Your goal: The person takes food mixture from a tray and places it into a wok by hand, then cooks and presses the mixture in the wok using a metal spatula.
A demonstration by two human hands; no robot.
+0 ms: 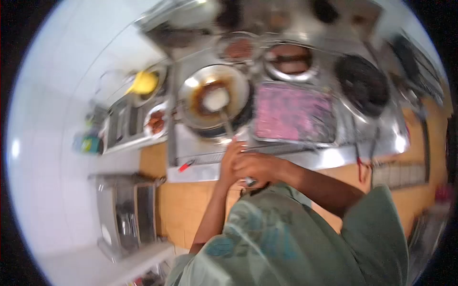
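Observation:
A ladle [216, 99] with a pale round bowl rests in a wide metal wok [191, 82] holding brown liquid. Its handle runs down toward me. My left hand [231, 162] is closed around the handle just below the wok. My right hand [260, 167] overlaps the left one and is closed over the lower handle, whose metal end seems to poke out beneath. Some fingers are hidden where the hands overlap, and the view is blurred.
Right of the wok lies a tray [295, 113] with a pinkish covering. Behind are pans of brown food [238, 49]; a black wok [362, 86] stands at right. A plate of food [155, 122], yellow container [143, 83] and red-handled item [185, 166] are at left.

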